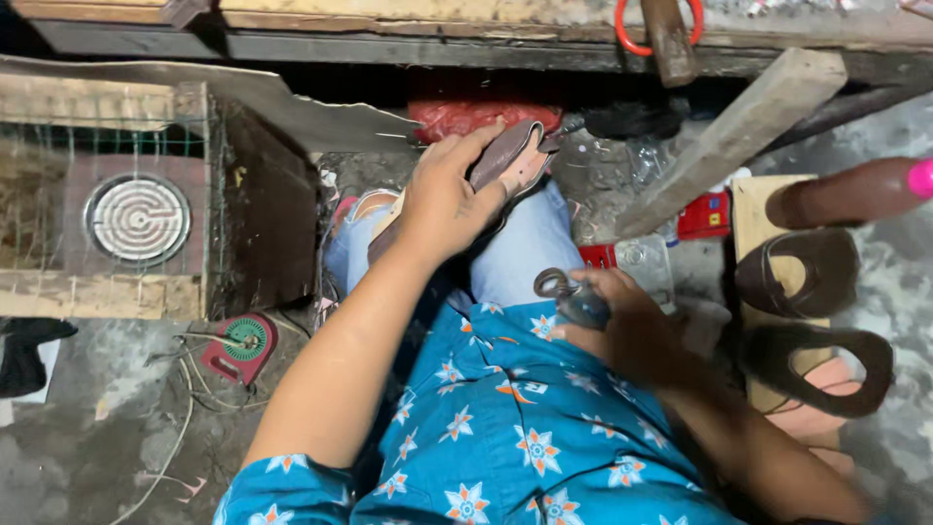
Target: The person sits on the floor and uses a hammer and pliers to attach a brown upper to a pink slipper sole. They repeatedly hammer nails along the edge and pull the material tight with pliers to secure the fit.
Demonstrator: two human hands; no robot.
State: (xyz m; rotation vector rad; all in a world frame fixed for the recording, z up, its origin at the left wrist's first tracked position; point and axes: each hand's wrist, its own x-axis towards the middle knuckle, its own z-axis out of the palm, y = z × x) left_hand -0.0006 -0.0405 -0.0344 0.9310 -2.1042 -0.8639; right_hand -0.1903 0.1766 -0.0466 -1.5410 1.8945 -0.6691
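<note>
The left hand (442, 199) presses flat on a brown sole (510, 156) that lies on the knee, fingers spread over it. The right hand (622, 326) is closed around metal scissors (569, 292), near the lap. Two brown shoe uppers (812, 311) lie on a board (753, 209) at the right.

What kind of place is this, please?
Probably a small shoemaking or shoe-repair workshop. The left hand presses a brown shoe sole on the knee, the right hand holds scissors, and brown shoe uppers lie beside them.
</note>
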